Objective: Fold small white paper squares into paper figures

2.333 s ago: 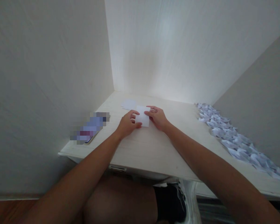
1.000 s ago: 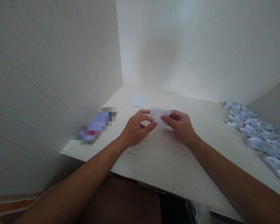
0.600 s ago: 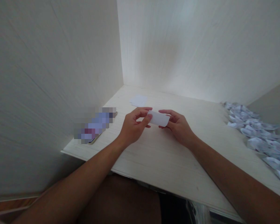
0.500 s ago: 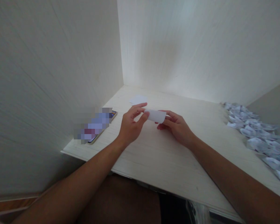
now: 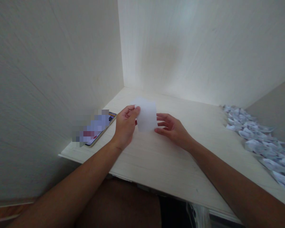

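Paper sheet (image 5: 147,117), just one, is held over the desk (image 5: 163,171), its long axis running away from us toward the back wall (image 5: 161,63). Our left hand (image 5: 125,126) pinches its left edge; our right hand (image 5: 174,129) is spread beside its right edge. One phone (image 5: 100,129) lies left; folded papers (image 5: 254,132), too overlapped to count, line the right. It mostly hides loose paper (image 5: 140,99) behind.

The left hand (image 5: 126,125) and right hand (image 5: 172,128) were both bare, with slim fingers, and the left forearm (image 5: 85,179) and right forearm (image 5: 218,171) were bare too, broadening on the near side. A fine crease marked the left wrist (image 5: 118,148). Nearer, I saw 1 bare leg (image 5: 118,202) meeting black cloth (image 5: 173,210) on its right.
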`<act>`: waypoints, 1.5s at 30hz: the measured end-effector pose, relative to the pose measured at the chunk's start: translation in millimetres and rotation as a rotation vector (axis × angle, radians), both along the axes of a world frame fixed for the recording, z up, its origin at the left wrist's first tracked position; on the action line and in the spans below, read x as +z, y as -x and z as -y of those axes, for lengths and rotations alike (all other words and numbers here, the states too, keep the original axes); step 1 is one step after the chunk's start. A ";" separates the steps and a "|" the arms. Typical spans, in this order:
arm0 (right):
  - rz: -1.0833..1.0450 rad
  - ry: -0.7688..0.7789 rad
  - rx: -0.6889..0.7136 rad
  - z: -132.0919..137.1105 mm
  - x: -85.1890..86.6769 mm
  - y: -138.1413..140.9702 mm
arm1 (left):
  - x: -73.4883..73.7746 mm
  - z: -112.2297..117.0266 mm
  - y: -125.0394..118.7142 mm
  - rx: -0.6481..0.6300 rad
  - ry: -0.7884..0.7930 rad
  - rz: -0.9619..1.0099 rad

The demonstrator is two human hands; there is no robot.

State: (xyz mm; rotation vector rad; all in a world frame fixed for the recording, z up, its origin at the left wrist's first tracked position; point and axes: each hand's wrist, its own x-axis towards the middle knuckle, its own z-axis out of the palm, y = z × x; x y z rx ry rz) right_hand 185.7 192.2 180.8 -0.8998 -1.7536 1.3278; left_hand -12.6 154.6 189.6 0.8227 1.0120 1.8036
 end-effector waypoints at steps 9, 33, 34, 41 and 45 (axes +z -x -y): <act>0.187 -0.464 -0.044 13.5 7.1 -0.8 | -1.2 -2.6 1.2 0.117 0.111 0.031; -0.036 -0.347 -0.182 28.2 20.6 12.3 | -2.3 7.6 -0.3 -0.336 -0.029 -0.089; -0.043 -0.326 -0.189 27.6 21.2 12.2 | -2.7 8.0 -0.1 -0.351 -0.043 -0.090; -0.052 -0.179 -0.258 20.4 19.0 9.8 | -8.4 5.1 0.5 -0.317 -0.101 -0.176; -0.047 -0.176 -0.261 19.2 18.5 10.2 | -11.0 4.0 1.4 -0.296 -0.127 -0.248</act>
